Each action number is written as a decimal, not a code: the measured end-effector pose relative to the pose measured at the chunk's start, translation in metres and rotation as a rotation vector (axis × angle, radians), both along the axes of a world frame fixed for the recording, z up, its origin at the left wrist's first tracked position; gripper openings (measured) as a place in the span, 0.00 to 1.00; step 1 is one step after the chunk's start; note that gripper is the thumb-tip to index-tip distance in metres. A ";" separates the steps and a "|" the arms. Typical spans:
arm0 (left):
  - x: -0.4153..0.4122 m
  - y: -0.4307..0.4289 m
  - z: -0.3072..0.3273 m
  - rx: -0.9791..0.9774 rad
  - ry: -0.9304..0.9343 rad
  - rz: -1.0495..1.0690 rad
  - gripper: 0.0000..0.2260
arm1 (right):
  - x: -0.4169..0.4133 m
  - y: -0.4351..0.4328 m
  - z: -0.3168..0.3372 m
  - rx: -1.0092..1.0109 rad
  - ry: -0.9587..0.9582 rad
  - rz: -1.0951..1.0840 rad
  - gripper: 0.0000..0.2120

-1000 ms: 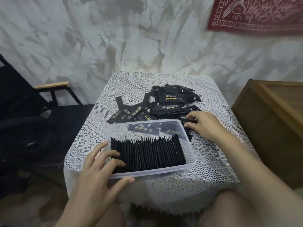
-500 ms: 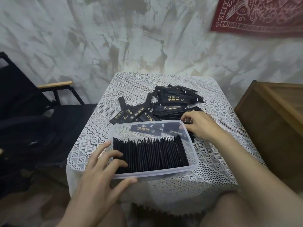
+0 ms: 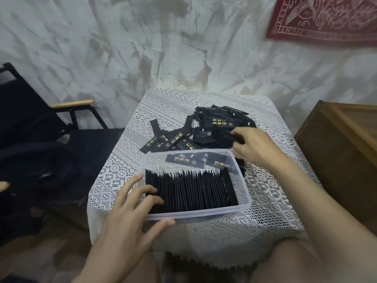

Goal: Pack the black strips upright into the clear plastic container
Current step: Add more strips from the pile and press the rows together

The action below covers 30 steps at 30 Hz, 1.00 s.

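Observation:
The clear plastic container [image 3: 243,187] sits at the near edge of the table. A dense row of black strips [image 3: 191,190] stands upright in its front half, and two strips lie flat at its far end [image 3: 184,160]. My left hand [image 3: 130,211] holds the container's near left corner, thumb along the front wall and fingers curled over the upright strips. Behind the container lies a loose pile of black strips with gold print [image 3: 216,127]. My right hand [image 3: 252,146] is at the pile's right side, fingertips pinching a black strip [image 3: 237,137]; that spot is blurred.
A white lace cloth covers the small table [image 3: 183,103]. A black folding chair with a wooden armrest [image 3: 71,104] stands to the left, a wooden box [image 3: 336,152] close on the right. A red hanging [image 3: 326,17] is on the wall. My knees are below the table's front edge.
My right hand has moved from the container's far right corner up onto the pile and closed its fingers on a strip. My left hand has stayed at the container.

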State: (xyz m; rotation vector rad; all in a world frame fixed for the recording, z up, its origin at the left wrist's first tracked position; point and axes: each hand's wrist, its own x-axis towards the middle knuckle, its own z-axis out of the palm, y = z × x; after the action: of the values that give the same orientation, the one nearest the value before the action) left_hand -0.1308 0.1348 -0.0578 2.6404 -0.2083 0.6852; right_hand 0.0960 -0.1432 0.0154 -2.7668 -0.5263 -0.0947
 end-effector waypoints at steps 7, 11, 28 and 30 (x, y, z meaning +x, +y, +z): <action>0.000 0.000 0.000 0.002 -0.006 0.005 0.21 | -0.071 0.040 0.068 0.329 0.054 0.132 0.06; 0.001 0.001 -0.001 0.028 -0.024 -0.002 0.23 | -0.108 0.084 0.047 0.170 0.214 0.234 0.03; 0.003 -0.002 0.001 0.092 0.016 0.032 0.25 | -0.115 0.119 -0.004 0.102 0.391 0.134 0.21; 0.002 -0.002 0.003 0.110 0.024 0.029 0.26 | -0.115 0.118 -0.002 0.129 0.425 0.152 0.20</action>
State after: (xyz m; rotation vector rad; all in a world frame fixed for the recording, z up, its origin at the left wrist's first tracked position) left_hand -0.1285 0.1333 -0.0548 2.7601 -0.2069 0.6690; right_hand -0.0193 -0.0256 0.0132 -2.5063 -0.5855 0.4656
